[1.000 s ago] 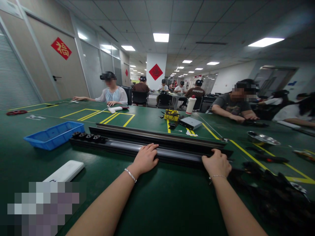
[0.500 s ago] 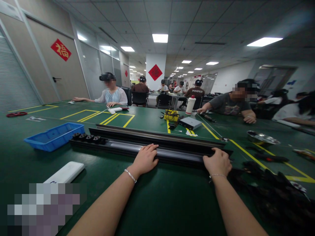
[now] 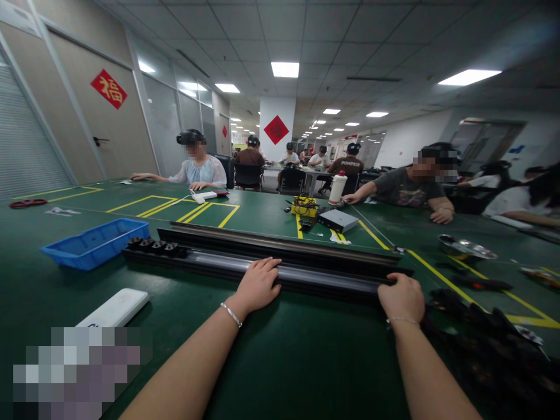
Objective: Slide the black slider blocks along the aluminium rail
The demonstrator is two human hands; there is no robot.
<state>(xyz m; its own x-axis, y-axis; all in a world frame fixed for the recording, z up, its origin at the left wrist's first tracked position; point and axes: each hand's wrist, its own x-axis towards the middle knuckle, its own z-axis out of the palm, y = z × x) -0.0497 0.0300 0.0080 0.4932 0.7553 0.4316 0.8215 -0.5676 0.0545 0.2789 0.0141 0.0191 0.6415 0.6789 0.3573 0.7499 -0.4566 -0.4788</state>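
A long black channel [image 3: 227, 266] with a shiny grey strip along its inside lies across the table in front of me. Several small black parts [image 3: 160, 247] sit in its left end. My left hand [image 3: 259, 286] lies across the middle of the channel, fingers over it and thumb on the near side. At the right end, my right hand [image 3: 401, 297] is closed around the near edge, its fingertips partly hidden. Just behind lies a second long black strip [image 3: 280, 248], close alongside the channel.
A blue tray [image 3: 90, 248] stands left, with a white box-like object [image 3: 116, 307] nearer me. At right are a heap of black parts [image 3: 494, 344] and a metal bowl [image 3: 467, 247]. Farther back are a grey box [image 3: 338, 220], a yellow holder [image 3: 304, 205], a bottle [image 3: 338, 188] and co-workers.
My right hand has slid rightward and slightly toward me along the channel's end. The left hand stays in place. At far right, a co-worker's hand has moved left toward the bottle.
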